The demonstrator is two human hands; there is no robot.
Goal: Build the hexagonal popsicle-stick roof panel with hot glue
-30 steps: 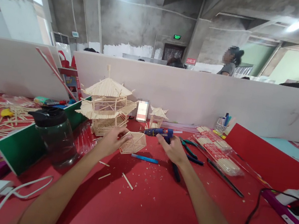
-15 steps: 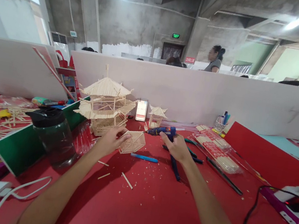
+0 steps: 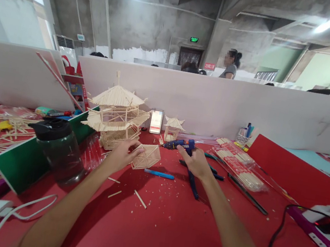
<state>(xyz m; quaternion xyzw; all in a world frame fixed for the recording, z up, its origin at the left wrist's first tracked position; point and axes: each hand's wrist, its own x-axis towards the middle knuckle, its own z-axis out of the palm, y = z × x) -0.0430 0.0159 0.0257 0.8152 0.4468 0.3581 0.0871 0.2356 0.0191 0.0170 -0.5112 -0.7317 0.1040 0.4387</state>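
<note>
Behind a long white partition (image 3: 213, 102), a grey concrete wall (image 3: 138, 21) is showing ragged white paint, and a red counter (image 3: 164, 238) is spreading out in front. The left hand (image 3: 121, 152) is pinching the left edge of a flat, many-sided panel of pale wooden sticks (image 3: 146, 157) between thumb and fingers, apparently holding it above the counter. The right hand (image 3: 196, 163) is gripping a dark blue glue gun (image 3: 180, 145), its nozzle pointing left at the panel's upper right corner; whether the tip is touching is too small to tell.

Working well here probably means keeping the left fingers still and away from the hot nozzle, guiding the tip closely along the joint and squeezing lightly, so that glue is not flooding the thin sticks.

Farther out, a light blue pen (image 3: 159, 174) is lying just below the panel, and green-and-blue-handled pliers (image 3: 215, 173) are resting beyond the right hand. A large tiered pavilion of pale sticks (image 3: 118, 98) and a small pale stick pavilion (image 3: 174, 125) are standing behind.

Compared with a second ago, the nozzle is sitting slightly farther right along the panel's top edge, the left hand is keeping the same pinch, and a person in a grey top (image 3: 230, 72) beyond the partition is appearing farther left.
</note>
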